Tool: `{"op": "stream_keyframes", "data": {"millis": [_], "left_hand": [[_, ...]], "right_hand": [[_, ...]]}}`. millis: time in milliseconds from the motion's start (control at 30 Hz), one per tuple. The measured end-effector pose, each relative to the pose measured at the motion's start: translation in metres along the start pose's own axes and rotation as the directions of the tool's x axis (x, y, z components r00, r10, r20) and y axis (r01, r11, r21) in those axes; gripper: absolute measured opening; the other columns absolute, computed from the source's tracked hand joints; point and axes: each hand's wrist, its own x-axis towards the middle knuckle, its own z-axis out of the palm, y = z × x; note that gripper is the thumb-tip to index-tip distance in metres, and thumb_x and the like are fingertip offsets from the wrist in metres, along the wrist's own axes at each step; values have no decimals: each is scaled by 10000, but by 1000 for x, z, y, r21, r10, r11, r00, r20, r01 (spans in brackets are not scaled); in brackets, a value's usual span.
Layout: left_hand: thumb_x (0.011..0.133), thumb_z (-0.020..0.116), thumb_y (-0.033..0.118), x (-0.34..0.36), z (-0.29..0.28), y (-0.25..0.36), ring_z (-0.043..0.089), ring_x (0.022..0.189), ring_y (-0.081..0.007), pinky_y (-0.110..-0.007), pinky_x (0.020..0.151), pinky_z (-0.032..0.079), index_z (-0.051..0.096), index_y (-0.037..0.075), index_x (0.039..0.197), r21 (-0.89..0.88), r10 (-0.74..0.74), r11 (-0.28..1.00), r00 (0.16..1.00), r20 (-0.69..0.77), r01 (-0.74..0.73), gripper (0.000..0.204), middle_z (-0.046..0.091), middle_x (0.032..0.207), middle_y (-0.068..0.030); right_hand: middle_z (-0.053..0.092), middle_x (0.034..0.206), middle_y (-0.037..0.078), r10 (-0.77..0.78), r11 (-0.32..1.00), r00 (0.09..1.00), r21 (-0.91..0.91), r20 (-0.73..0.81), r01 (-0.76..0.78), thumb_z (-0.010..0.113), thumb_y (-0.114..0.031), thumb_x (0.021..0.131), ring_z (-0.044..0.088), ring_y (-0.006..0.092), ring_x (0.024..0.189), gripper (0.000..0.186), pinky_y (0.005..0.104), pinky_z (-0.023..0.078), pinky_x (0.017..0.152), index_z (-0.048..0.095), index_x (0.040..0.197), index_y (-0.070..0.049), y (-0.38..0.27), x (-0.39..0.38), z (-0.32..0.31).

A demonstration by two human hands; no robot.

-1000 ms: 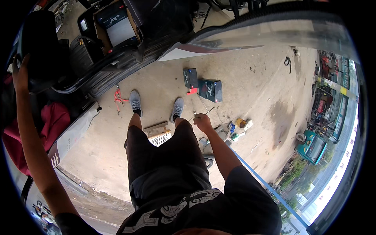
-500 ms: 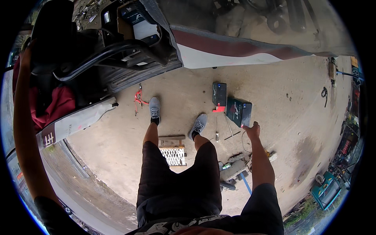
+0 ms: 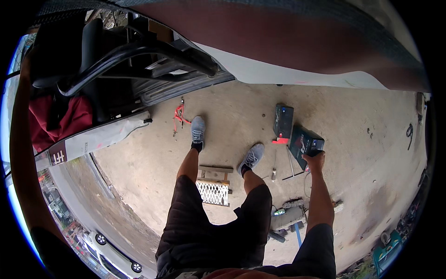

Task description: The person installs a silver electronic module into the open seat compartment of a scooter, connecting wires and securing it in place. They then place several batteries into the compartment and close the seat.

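Note:
My right hand [image 3: 315, 161] is closed on the near end of a dark green box-shaped battery [image 3: 305, 141], thumb on one side and fingers on the other. The battery stands on the ground at the right. A second dark battery [image 3: 283, 120] stands beside it, with a red piece [image 3: 280, 140] at its near end. Next to them lie a T-handled wrench [image 3: 291, 162] and a screwdriver [image 3: 274, 169]. My left arm [image 3: 25, 153] reaches up along the left rim toward a black seat [image 3: 53, 60]; the fingers of that hand are lost in the dark edge.
A three-wheeler's flap with maroon and white bands [image 3: 297, 51] hangs across the top. A black metal bar [image 3: 125, 51] crosses its floor. Red wiring [image 3: 179, 115] lies by my left foot, a low wooden stool with white webbing [image 3: 213, 192] between my legs. Rubble [image 3: 290, 216] lies right.
My right hand has moved from the battery's corner to a fuller hold on its near end. The view has shifted, and the hanging flap fills more of the top.

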Motion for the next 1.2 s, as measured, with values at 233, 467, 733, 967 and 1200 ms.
{"op": "stream_keyframes", "data": {"millis": [233, 467, 733, 967, 1200], "left_hand": [[881, 697, 496, -29, -3, 2, 691, 1007, -243, -327, 921, 548, 601, 34, 1374, -124, 48, 991, 997, -54, -54, 683, 689, 1220, -142], [916, 671, 480, -14, -3, 9, 698, 1003, -247, -322, 914, 553, 606, 24, 1360, -75, 47, 996, 998, 38, -44, 640, 697, 1199, -138], [865, 709, 365, -42, 30, 6, 665, 1047, -305, -414, 906, 554, 578, 12, 1354, -133, 177, 974, 983, -45, -182, 617, 655, 1231, -190], [931, 642, 306, -55, 54, -11, 671, 1071, -262, -354, 935, 524, 573, -2, 1369, -67, 427, 902, 904, 6, -426, 540, 668, 1226, -170], [873, 691, 385, -98, 81, 9, 653, 1148, -340, -403, 1009, 476, 525, 25, 1422, 161, 516, 857, 819, -253, -490, 677, 656, 1228, -261]], "right_hand": [[702, 1042, 247, 83, 993, 997, -86, 6, -82, 952, -328, 491, 699, 414, 970, 845, 481, 573, 860, 519, 1119, 38, -32, -7, 4], [717, 1008, 238, 64, 992, 998, -105, -12, -64, 923, -330, 487, 713, 415, 928, 784, 471, 581, 842, 559, 1074, 42, -33, -17, -4], [709, 1030, 265, -38, 977, 982, -200, 187, 76, 921, -316, 501, 701, 434, 956, 826, 471, 568, 879, 526, 1122, 59, -93, -99, -37], [713, 999, 243, -154, 940, 929, -238, 336, 242, 922, -330, 497, 707, 421, 930, 810, 466, 567, 862, 518, 1096, 36, -209, -192, -98], [718, 940, 214, -341, 902, 894, -168, 292, 399, 906, -328, 515, 714, 410, 867, 772, 456, 578, 809, 516, 1080, 23, -355, -272, -180]]}}
